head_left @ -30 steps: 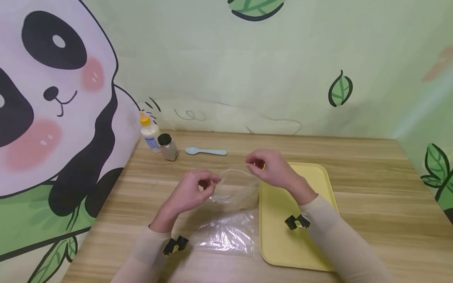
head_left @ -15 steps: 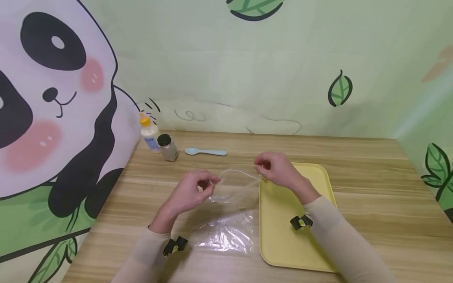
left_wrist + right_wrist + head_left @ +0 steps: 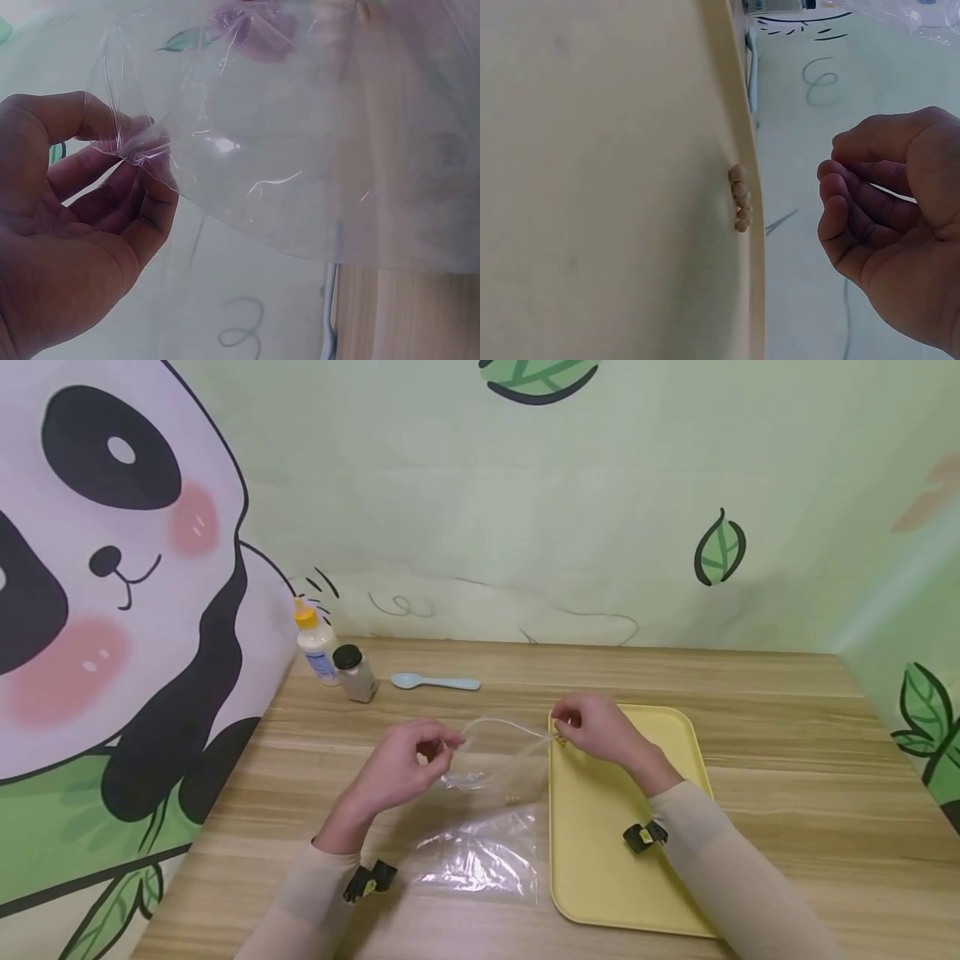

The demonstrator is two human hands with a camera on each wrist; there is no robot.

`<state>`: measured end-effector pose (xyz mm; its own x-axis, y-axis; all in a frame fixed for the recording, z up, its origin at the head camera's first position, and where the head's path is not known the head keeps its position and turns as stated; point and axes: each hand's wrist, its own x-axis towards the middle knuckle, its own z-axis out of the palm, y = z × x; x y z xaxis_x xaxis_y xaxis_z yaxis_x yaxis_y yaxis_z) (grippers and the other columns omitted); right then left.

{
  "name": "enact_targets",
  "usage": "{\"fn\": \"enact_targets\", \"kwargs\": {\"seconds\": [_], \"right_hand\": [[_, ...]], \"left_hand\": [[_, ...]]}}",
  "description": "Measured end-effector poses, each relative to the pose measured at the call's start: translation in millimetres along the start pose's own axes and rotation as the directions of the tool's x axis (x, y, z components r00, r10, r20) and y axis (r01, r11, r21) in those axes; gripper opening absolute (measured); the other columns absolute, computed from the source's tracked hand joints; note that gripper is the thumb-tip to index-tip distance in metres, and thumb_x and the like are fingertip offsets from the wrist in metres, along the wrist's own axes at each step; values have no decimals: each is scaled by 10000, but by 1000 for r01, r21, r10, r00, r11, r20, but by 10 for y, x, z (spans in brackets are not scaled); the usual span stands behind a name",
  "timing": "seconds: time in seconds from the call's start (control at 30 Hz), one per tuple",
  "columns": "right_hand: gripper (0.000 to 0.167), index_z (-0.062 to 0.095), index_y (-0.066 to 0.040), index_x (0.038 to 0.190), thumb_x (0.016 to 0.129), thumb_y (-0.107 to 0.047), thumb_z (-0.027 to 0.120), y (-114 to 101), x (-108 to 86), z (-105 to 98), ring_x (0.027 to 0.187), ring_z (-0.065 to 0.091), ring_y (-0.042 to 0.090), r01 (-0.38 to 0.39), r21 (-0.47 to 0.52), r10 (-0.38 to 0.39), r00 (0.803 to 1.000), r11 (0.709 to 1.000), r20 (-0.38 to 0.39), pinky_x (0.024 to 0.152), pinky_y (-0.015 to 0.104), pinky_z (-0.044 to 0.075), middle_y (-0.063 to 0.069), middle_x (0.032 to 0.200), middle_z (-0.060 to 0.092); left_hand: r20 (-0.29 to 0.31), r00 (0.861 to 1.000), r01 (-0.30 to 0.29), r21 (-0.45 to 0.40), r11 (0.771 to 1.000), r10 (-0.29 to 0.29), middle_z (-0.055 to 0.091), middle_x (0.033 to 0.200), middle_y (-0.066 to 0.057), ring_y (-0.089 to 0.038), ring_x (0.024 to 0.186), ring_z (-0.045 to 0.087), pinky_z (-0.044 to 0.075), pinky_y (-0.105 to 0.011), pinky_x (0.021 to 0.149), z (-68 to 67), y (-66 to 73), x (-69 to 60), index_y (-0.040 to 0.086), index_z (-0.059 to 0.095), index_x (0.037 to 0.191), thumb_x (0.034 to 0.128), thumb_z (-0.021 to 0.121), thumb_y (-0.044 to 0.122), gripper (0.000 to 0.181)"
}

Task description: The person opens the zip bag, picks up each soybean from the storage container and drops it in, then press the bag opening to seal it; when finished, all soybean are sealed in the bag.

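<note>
My left hand (image 3: 405, 764) pinches the rim of a clear plastic bag (image 3: 480, 860); the left wrist view shows the gathered film (image 3: 135, 154) between thumb and fingers. The bag's mouth stands raised and parted, while its lower part lies on the table. A few small pale pieces (image 3: 512, 799) show through the film. My right hand (image 3: 596, 727) hovers over the far left corner of a yellow tray (image 3: 622, 860), fingers loosely bent and nothing visible between them. Beside it, several small round beige beans (image 3: 739, 196) sit against the tray's edge.
At the back left stand a white squeeze bottle (image 3: 320, 652) with a yellow cap and a small jar (image 3: 356, 677) with a black lid. A light blue spoon (image 3: 435, 682) lies to their right. A painted wall (image 3: 525, 527) rises behind the table.
My right hand has moved right and slightly down, from the bag's mouth to the beans in the tray's corner. My left hand holds the bag almost still.
</note>
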<state>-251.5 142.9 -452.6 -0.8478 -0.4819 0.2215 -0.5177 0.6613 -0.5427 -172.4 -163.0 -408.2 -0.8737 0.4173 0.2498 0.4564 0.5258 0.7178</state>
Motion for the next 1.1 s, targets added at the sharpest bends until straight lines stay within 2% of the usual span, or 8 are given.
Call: {"fn": "enact_targets", "kwargs": {"seconds": [0.33,0.47,0.7,0.83,1.1], "right_hand": [[114,726,-7,888,819,-50,647,80,-30,58,677,592,116,-2,-70,5,999,998,37,610,251,514,37,754,689],[113,727,-9,892,815,-49,654,77,-39,80,692,607,122,-23,-93,29,997,995,65,633,255,525,39,764,695],[67,720,-64,841,795,-62,671,87,-35,104,714,632,128,-35,-147,51,993,988,104,685,305,553,11,767,701],[56,723,-81,820,794,-67,676,117,-24,118,720,628,121,-29,-172,54,989,985,141,700,311,549,-6,766,700],[36,719,-78,810,794,-81,687,130,-35,121,711,618,107,-25,-182,53,987,983,153,694,312,543,-16,759,696]], "left_hand": [[-2,1000,6,-4,1000,-6,701,947,-80,-111,751,604,573,-256,695,0,-10,-6,21,718,1027,814,625,-38,240],[-1,1000,8,-7,1000,-8,702,947,-95,-117,752,606,578,-280,697,0,-9,-4,8,714,1033,816,622,-38,239],[-2,1000,-8,-4,1000,8,703,952,-143,-122,745,606,573,-259,684,5,-21,10,-7,713,1027,812,622,-44,237],[-4,1000,-12,1,1000,12,703,940,-137,-119,737,601,571,-260,674,13,-33,12,-7,716,1020,808,626,-46,234],[-10,1000,-21,8,1000,21,697,905,-100,-114,730,594,564,-242,666,21,-32,14,-3,721,1008,803,630,-44,228]]}}
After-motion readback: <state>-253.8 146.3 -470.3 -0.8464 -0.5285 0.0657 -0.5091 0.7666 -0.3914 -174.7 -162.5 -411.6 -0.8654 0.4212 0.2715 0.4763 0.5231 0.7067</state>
